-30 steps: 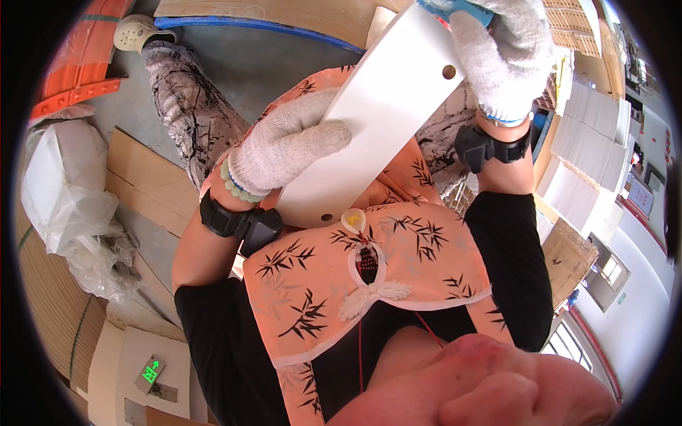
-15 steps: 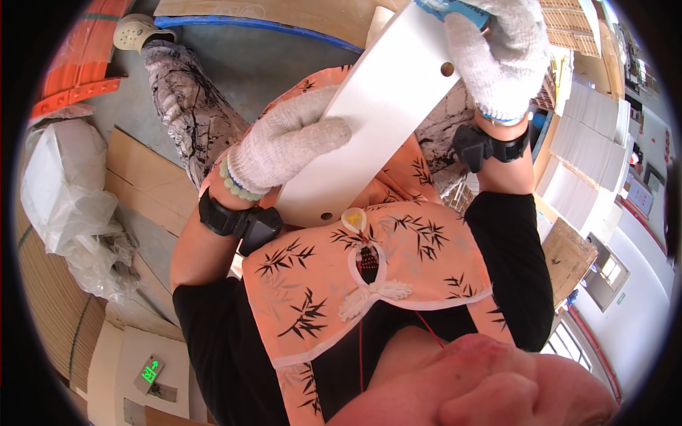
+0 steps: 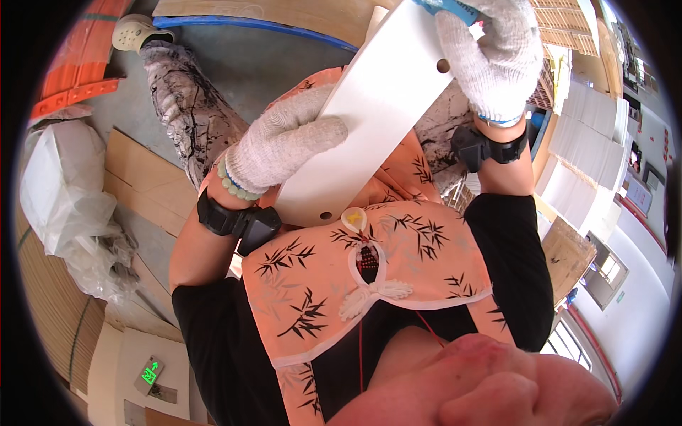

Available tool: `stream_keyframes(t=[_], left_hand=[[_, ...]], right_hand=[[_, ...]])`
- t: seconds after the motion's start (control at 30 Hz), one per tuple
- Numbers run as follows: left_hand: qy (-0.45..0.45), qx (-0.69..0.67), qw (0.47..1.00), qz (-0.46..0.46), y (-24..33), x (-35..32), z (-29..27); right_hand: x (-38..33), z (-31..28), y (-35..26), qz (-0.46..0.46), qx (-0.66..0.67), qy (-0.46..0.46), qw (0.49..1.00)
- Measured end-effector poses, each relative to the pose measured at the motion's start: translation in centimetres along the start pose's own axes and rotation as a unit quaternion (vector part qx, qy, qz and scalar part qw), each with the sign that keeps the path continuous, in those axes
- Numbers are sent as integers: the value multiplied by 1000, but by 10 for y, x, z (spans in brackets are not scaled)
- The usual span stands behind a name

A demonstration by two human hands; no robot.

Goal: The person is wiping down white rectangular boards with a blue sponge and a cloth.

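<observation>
A long white board with a round hole near each end shown slants across my lap, its lower end close to my apron. My left hand, in a white knit glove, is closed on the board's left edge with the thumb lying over its face. At the far end my gloved right hand grips a blue object against the board's top surface. That object is partly covered by the fingers and cut by the picture's edge, so its kind cannot be made out.
Stacked white panels stand at the right, near a brown carton. Clear plastic wrapping lies at the left beside flat cardboard. An orange metal beam and a blue-edged sheet are farther off.
My right hand and the blue object have shifted slightly left at the board's far end. The board has barely moved, and my left hand keeps its grip.
</observation>
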State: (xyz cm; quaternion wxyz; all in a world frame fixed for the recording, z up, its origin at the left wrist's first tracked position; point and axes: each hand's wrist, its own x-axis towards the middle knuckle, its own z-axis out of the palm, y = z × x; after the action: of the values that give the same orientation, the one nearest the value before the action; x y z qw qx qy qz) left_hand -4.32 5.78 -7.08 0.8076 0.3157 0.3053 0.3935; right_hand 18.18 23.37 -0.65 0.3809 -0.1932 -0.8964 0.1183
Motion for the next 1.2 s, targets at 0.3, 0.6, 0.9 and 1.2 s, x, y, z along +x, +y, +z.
stream_keyframes(t=[0.3,0.6,0.9,1.2], left_hand=[[6,6,1000,30,1,1,6],[13,0,999,43,-6,-1,3],[24,18,999,29,-5,-4,1],[23,-3,999,30,-6,-3,2]], right_hand=[[9,-2,-15,70,15,-32,997],[11,9,-15,58,122,38,990],[-3,13,-1,99,35,36,994],[11,9,-13,44,-85,-23,995]])
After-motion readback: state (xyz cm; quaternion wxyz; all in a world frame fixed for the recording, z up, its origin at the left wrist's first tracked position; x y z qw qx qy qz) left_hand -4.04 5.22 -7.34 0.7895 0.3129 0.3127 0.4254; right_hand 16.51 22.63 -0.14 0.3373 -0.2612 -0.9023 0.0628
